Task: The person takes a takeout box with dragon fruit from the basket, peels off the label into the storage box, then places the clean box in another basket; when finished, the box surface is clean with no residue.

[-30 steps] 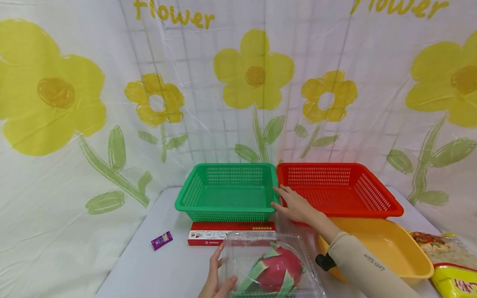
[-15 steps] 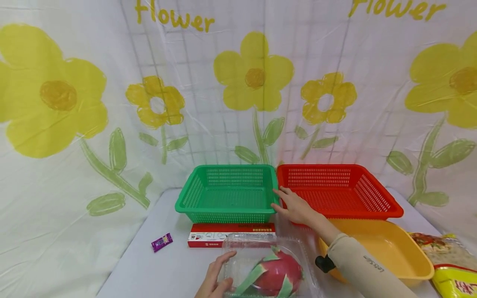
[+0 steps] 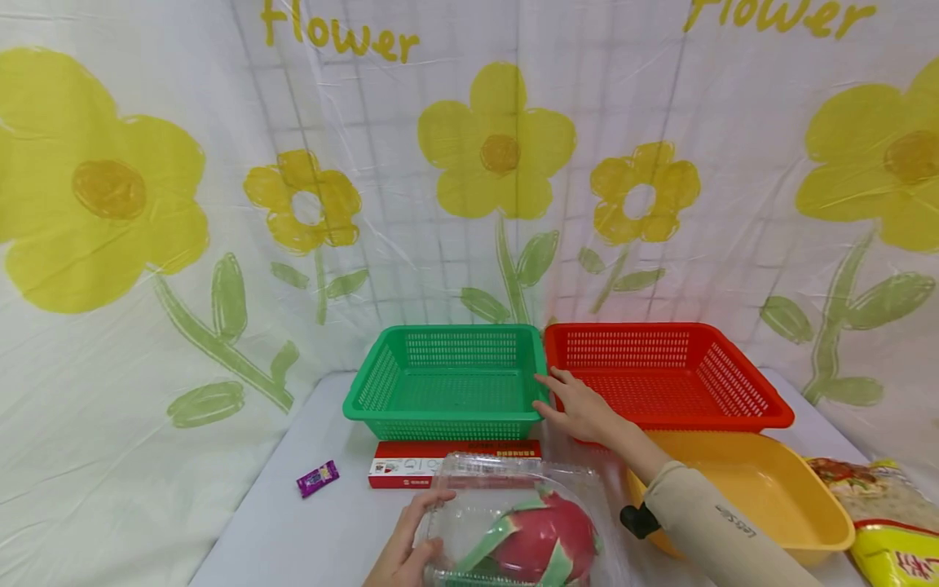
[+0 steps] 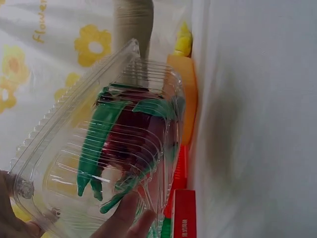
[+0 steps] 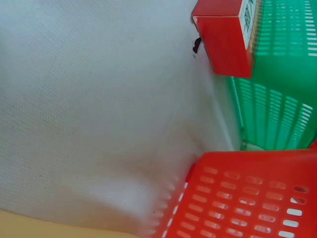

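My left hand [image 3: 407, 542] grips the left edge of a clear plastic clamshell container [image 3: 458, 518]. In the left wrist view, fingers show on both sides of the container [image 4: 59, 183], which is held above the table. Inside lies a dragon fruit [image 3: 553, 534], red with green scales. My right hand [image 3: 583, 408] rests where the green basket [image 3: 440, 414] and the red basket [image 3: 704, 422] meet, its fingers extended over the rims. The right wrist view shows the red basket [image 5: 237, 198] and green basket [image 5: 277, 89], but not the hand.
A flat red and white box [image 3: 411, 469] lies before the green basket. Left of it is a small purple packet [image 3: 318, 478]. A yellow basin [image 3: 763, 481] sits before the red basket, with a yellow food bag [image 3: 891, 550] beside it. A flowered curtain [image 3: 411, 269] hangs behind.
My left hand has shifted a little to the left, and the container with the dragon fruit has moved slightly left with it. The right hand stays in place at the basket rims.
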`<action>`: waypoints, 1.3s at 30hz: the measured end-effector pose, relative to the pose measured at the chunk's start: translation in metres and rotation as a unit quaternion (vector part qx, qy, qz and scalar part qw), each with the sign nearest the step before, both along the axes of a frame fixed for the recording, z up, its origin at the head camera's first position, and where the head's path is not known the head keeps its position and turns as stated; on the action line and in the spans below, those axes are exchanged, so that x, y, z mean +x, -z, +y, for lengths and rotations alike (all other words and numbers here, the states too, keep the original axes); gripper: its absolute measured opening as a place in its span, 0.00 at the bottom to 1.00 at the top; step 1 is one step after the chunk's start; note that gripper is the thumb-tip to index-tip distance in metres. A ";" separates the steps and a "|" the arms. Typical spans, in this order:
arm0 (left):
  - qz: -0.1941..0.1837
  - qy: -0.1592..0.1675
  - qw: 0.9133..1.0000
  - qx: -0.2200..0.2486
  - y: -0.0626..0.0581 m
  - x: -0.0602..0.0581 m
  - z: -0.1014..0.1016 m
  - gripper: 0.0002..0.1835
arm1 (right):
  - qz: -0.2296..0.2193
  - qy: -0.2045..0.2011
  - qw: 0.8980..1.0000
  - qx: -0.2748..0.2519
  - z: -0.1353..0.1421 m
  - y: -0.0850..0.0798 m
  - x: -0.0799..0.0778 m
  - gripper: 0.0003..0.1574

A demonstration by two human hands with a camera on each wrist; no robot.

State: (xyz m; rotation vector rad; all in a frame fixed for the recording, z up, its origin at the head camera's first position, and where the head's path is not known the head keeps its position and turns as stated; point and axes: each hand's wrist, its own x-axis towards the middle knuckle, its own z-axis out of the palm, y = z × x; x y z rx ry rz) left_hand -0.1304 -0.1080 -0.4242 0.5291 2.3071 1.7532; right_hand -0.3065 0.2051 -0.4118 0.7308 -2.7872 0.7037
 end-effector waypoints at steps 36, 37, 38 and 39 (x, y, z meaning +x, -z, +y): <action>0.102 -0.128 0.986 0.027 -0.076 -0.161 -0.060 0.24 | -0.002 0.017 1.000 0.003 -0.002 0.004 0.001 0.38; 0.103 -0.129 0.986 0.026 -0.076 -0.168 -0.060 0.25 | -0.002 0.017 1.000 0.001 -0.002 0.004 0.001 0.38; 0.106 -0.129 0.986 0.024 -0.076 -0.175 -0.059 0.25 | -0.001 0.018 1.000 -0.001 -0.002 0.003 0.001 0.38; 0.106 -0.127 0.986 0.022 -0.076 -0.182 -0.059 0.25 | 0.000 0.019 1.000 -0.003 -0.001 0.003 0.001 0.37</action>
